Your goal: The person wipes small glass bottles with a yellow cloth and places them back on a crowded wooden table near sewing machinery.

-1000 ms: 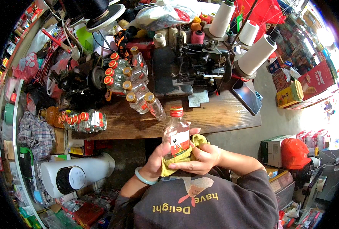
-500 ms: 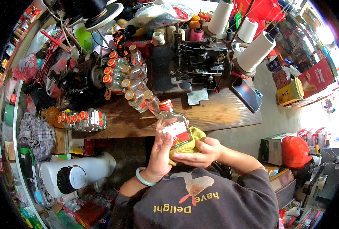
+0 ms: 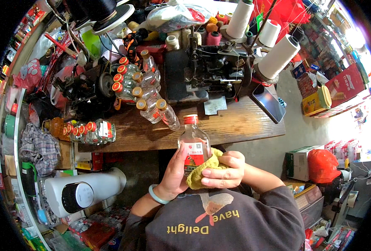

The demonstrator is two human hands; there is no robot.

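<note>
In front of my chest, a clear flat glass bottle (image 3: 196, 140) with a red cap and a white and red label stands nearly upright in my grasp. My left hand (image 3: 174, 173) wraps its lower left side, thumb along the glass. A yellow-green cloth (image 3: 204, 170) is bunched in my right hand (image 3: 227, 169), which presses it to the bottle's lower right side. Just beyond, a gold-capped bottle (image 3: 168, 115) stands at the end of a cluster of similar bottles (image 3: 127, 81), some capped in red.
A black sewing machine (image 3: 219, 67) sits on the wooden table (image 3: 235, 125), with large white thread cones (image 3: 279, 56) at its right. A phone (image 3: 269, 103) lies near the table's right edge. More red-capped bottles (image 3: 100, 130) stand at the left, above a white appliance (image 3: 85, 190).
The bottle has turned so its label faces up more squarely, and it stands straighter. My right hand has shifted the cloth slightly round the bottle's right side.
</note>
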